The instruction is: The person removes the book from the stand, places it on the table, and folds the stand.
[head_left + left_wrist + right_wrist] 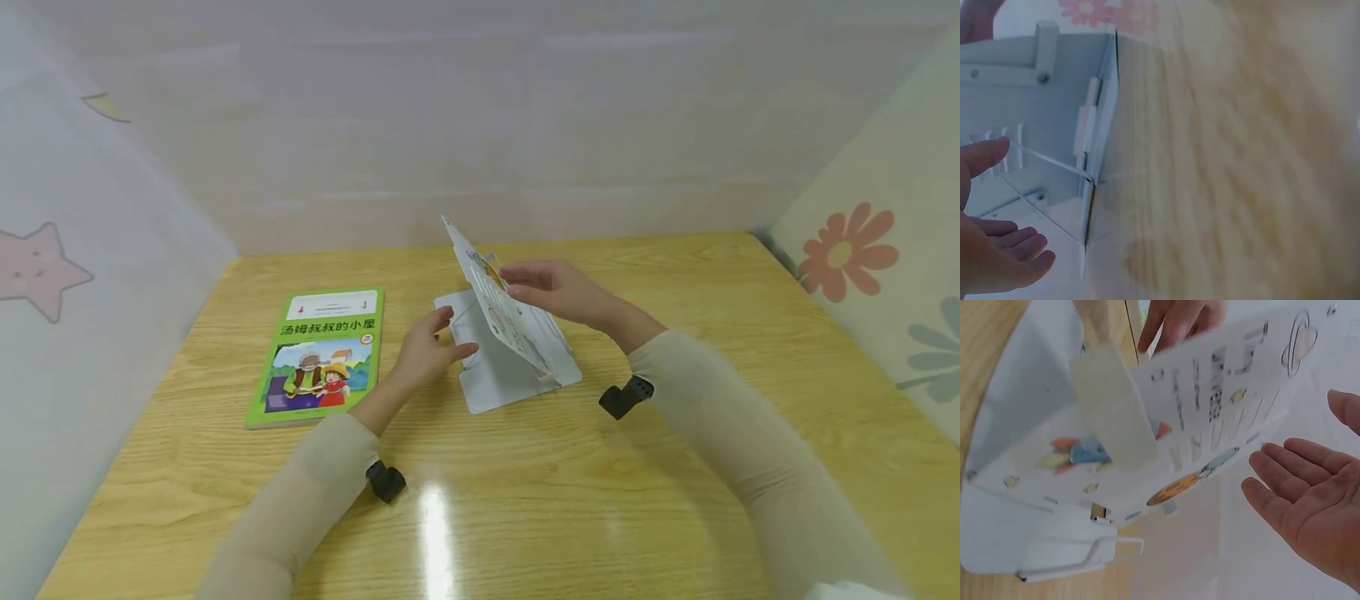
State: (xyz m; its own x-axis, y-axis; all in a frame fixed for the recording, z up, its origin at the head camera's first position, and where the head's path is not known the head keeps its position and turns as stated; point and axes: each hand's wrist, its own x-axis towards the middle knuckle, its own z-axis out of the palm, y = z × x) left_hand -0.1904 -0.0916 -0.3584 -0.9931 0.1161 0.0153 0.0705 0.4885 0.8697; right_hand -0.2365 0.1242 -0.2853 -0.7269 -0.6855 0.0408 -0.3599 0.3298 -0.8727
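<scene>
Lying at the left of the wooden table [570, 517], 1 green-edged book [360, 358] shows 2 cartoon figures [333, 390] on its cover. Right of it, the left hand [422, 352] has its fingers relaxed and parted, gripping nothing; its thumb is near the white stand [498, 312], and whether it touches cannot be told. The stand is around mid-table, its base [491, 383] flat and its panel [1222, 394] tilted upward, printed with a rocket [1088, 453] and planets [1172, 489]. Beyond the panel, the right hand [566, 293] extends straight, empty fingers just beside the printed face. Farthest right, 1 red flower [847, 252] decorates the wall [885, 183].
</scene>
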